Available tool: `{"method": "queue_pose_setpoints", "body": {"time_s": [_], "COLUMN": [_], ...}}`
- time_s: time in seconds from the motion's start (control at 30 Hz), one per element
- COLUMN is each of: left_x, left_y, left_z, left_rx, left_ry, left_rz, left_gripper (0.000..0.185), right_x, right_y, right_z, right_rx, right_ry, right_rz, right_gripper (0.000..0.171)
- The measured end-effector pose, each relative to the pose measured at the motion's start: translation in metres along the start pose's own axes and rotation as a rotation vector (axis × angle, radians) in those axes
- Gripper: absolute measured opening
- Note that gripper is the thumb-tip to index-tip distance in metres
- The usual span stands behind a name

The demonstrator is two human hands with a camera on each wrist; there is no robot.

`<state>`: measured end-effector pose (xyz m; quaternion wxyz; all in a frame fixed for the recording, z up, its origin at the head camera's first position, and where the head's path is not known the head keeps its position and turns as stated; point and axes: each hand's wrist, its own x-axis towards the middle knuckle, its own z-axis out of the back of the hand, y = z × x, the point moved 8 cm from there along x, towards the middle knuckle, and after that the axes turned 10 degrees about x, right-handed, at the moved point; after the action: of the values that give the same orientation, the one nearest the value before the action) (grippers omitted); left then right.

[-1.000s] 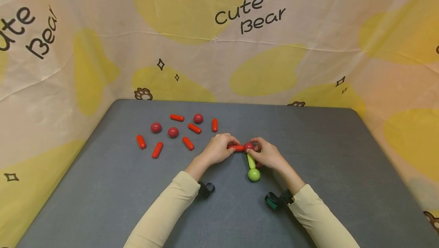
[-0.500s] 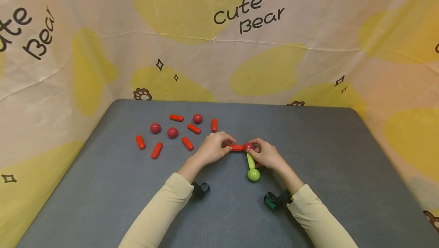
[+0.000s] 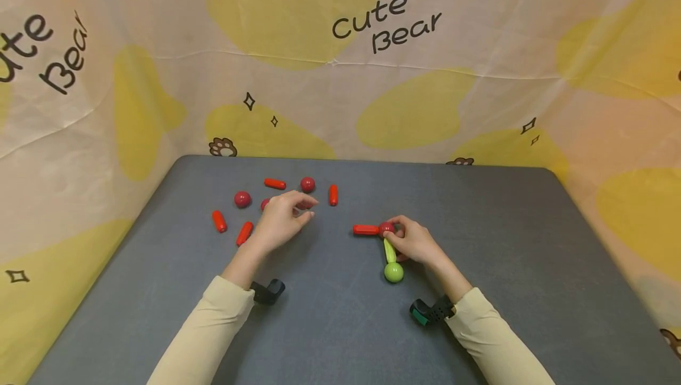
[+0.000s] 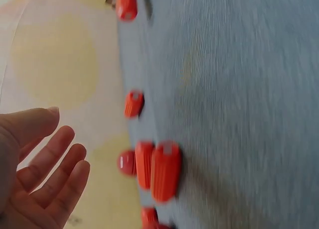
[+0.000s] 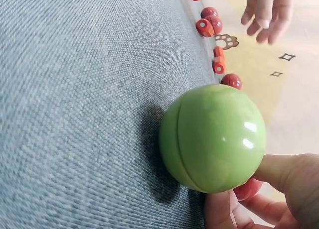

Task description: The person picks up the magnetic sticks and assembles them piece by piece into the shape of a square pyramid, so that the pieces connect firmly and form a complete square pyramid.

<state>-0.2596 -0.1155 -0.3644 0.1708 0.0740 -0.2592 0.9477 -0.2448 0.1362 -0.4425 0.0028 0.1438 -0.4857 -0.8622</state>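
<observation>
My right hand (image 3: 413, 239) pinches a red ball (image 3: 386, 229) between thumb and fingers. A red stick (image 3: 366, 229) joins that ball on its left side, and a lime-green stick (image 3: 390, 250) runs from it toward me. At the near end of the green stick sits a green ball (image 3: 393, 272), which looms large in the right wrist view (image 5: 214, 139). Away to the left, my left hand (image 3: 282, 219) hovers over loose pieces with its fingers apart, holding nothing. It covers part of another red ball (image 3: 265, 204) and hides other pieces. The left wrist view is blurred.
Around the left hand lie loose red sticks (image 3: 275, 184), (image 3: 333, 194), (image 3: 219, 221), (image 3: 245, 233) and red balls (image 3: 307, 184), (image 3: 242, 199) on the grey table (image 3: 479, 207). A printed cloth (image 3: 298, 77) rises behind the table.
My left hand has let go of the red stick beside the held ball and moved left over the loose pieces. The right hand stays on the red ball.
</observation>
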Motion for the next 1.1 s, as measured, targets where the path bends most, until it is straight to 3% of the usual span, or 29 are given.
{"method": "queue_pose_setpoints", "body": {"time_s": [0.17,0.3,0.5,0.77,1.1], "left_x": [-0.007,-0.010,-0.014,-0.016,-0.016], "left_y": [0.027,0.047,0.073,0.090,0.100], "left_z": [0.022,0.035,0.039,0.031,0.021], "left_rx": [-0.020,-0.036,-0.040,0.008,0.112], "left_ry": [-0.080,-0.189,-0.306,-0.334,-0.290], "left_rz": [0.105,0.178,0.333,0.439,0.538], "left_gripper": [0.021,0.024,0.027,0.030,0.032], "right_x": [0.000,0.001,0.001,0.000,0.001], "right_y": [0.000,-0.001,-0.001,0.000,-0.003], "right_z": [0.000,0.001,0.001,0.000,-0.001], "right_rx": [-0.001,0.002,0.001,0.008,0.028], "right_ry": [0.002,-0.003,0.005,0.004,0.008], "right_rz": [0.007,0.000,-0.002,-0.002,-0.014], "right_gripper": [0.039,0.039,0.040,0.039,0.040]}}
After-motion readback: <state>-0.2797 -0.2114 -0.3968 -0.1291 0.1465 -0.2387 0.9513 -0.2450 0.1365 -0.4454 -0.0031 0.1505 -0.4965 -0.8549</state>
